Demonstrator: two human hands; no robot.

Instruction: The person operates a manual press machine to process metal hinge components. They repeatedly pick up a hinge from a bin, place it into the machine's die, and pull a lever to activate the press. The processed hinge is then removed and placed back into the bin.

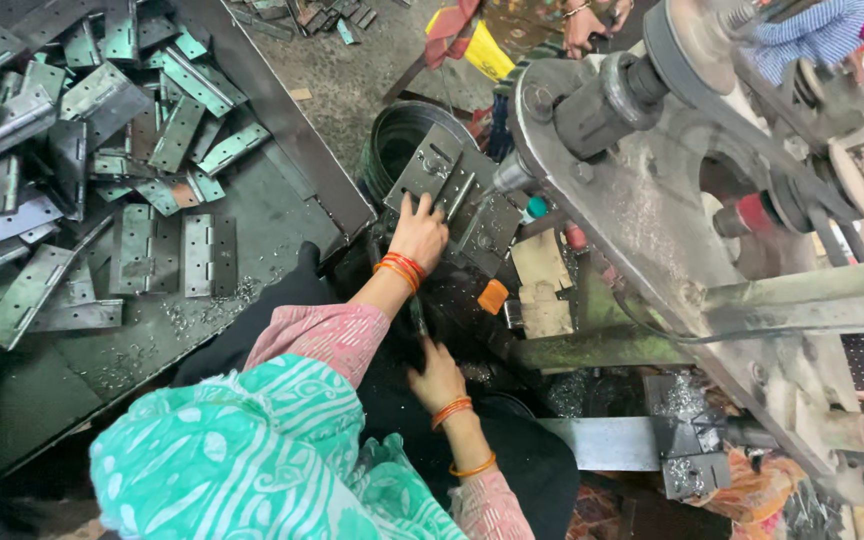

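Hinge, a large grey steel butt hinge opened flat (457, 195), lies on the bed of the grey belt-driven drilling machine (652, 190), w/ the spindle tip touching near its knuckle. Left hand (419, 232), orange bangles at the wrist, presses on the hinge's near edge, fingers (410, 205) spread flat over the leaf, not pinching. Right hand (436, 378) sits below the machine bed, nearer the body, in a dark gap; fingers look curled round a thin dark lever or handle, but can't tell for sure. Left of the machine, a dark metal tabletop (282, 215) carries a heap of similar grey hinges (72, 150) & scattered swarf. Beyond the machine, another person's hand (584, 28) shows at the top edge. Judged from this: to do the step well, keep the leaf flat & square under the spindle, palm pressure steady so it can't spin or lift, fingertips clear of the bit, feed slow & even, sleeve and bangles away from the running belt and pulley.
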